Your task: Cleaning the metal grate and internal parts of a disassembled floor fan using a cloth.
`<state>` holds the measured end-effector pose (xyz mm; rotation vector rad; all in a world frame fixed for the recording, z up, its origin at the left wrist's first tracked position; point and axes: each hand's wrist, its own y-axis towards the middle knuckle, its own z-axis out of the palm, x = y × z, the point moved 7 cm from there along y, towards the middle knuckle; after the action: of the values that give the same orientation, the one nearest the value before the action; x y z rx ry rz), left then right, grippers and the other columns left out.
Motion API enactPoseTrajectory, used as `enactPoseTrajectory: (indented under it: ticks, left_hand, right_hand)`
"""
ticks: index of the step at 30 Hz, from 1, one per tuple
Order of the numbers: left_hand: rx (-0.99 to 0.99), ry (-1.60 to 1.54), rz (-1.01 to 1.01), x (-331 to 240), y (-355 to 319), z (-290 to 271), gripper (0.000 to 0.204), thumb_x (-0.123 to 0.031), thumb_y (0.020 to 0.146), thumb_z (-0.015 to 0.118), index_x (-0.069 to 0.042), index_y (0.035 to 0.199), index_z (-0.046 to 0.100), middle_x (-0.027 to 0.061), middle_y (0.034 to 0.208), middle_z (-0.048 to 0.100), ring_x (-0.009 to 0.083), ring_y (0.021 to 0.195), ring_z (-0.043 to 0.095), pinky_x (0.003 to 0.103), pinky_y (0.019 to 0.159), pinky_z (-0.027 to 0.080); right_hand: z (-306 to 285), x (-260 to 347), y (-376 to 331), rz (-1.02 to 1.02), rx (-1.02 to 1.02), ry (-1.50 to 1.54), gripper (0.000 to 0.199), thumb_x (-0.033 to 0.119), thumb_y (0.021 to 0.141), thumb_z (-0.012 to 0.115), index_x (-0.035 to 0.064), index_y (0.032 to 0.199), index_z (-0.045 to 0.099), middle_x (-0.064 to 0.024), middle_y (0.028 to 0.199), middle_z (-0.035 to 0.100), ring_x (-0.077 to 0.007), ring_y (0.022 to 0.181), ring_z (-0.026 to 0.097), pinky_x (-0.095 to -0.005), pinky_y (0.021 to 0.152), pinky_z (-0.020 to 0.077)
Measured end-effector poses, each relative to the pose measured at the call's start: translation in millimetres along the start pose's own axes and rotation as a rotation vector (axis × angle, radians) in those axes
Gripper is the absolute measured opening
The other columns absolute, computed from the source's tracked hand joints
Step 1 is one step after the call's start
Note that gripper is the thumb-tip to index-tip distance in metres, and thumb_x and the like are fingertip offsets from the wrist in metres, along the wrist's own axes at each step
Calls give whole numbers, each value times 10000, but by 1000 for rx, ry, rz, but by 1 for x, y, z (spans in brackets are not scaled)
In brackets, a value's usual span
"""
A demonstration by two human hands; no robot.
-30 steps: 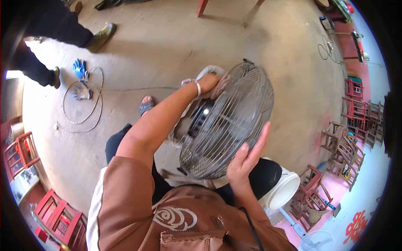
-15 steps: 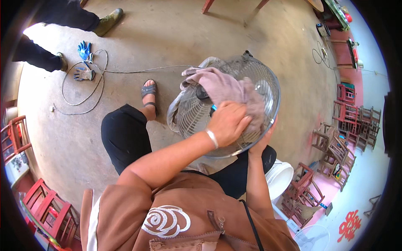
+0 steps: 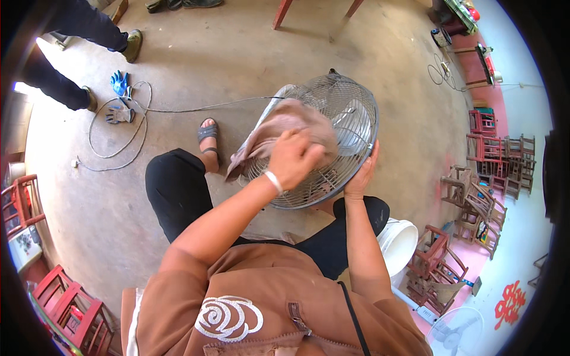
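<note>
Grey round wire-caged fan (image 3: 351,113), quantity one, is tilted at the centre of the view; its base is hidden. Step in hand, as judged: wiping of the cage. From left to right, the hands are set as follows. The left hand (image 3: 294,158) holds a crumpled pinkish-brown fabric cloth (image 3: 292,117) against the cage, fingers curled over the material. The right hand (image 3: 361,178) bears on the right side of the fan's rim; how far its fingers close behind the rim cannot be told. The next move calls for a steady rim while the cloth is shifted to uncovered wires, loose folds kept from snagging.

Counts, left to right: two gloves on the bare floor (image 3: 196,65), one blue fabric glove (image 3: 120,83) and one grey fabric glove (image 3: 120,114); one thin grey cable (image 3: 178,111), looped at the gloves and running toward the fan; one dark grey strapped sandal (image 3: 208,132); one cloth; one white round plastic bucket (image 3: 399,246), near the right forearm.
</note>
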<state>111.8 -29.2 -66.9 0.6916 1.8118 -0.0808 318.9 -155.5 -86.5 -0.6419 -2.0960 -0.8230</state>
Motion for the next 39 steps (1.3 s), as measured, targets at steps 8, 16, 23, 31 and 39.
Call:
enactPoseTrajectory:
  ticks: [8,16,23,31,39]
  left_hand:
    - [285,163,319,-13,-33,-3,294,-279,877,601,9,937,595,155,1076,600,328,912,523,400,837,445]
    - [239,129,90,-17,-33,1,235,-228,921,550,7,917,560,170,933,587,359,878,526,421,801,447]
    - [136,125,-55,-38,-2,16,294,-281,929,515,6,898,574,183,919,620,367,896,544,438,800,447]
    - [208,272,-4,-37,-27,15,291,-282,932,532,6,953,570,167,941,625,352,892,553,430,801,465]
    - [96,88,-243,33,-98,-3,258,-233,905,589,11,986,585,183,1068,602,380,953,523,427,854,444]
  right_hand:
    - [-1,-10,-2,8,-8,85,619,386,1003,280,-45,1444,315,-207,1501,317,-327,1408,278,-398,1157,190]
    - [3,-17,-3,53,2,227,630,396,1004,287,-47,1452,302,-192,1503,310,-304,1401,284,-391,1152,195]
    - [4,-12,-2,57,7,266,636,400,1004,291,-49,1455,287,-198,1484,325,-303,1384,305,-391,1140,221]
    - [1,-3,-1,2,24,103,634,394,1004,273,-52,1454,285,-203,1489,323,-310,1385,307,-390,1142,217]
    - [1,-12,-1,61,44,220,655,420,1005,262,-37,1474,240,-186,1508,290,-298,1388,299,-390,1149,207]
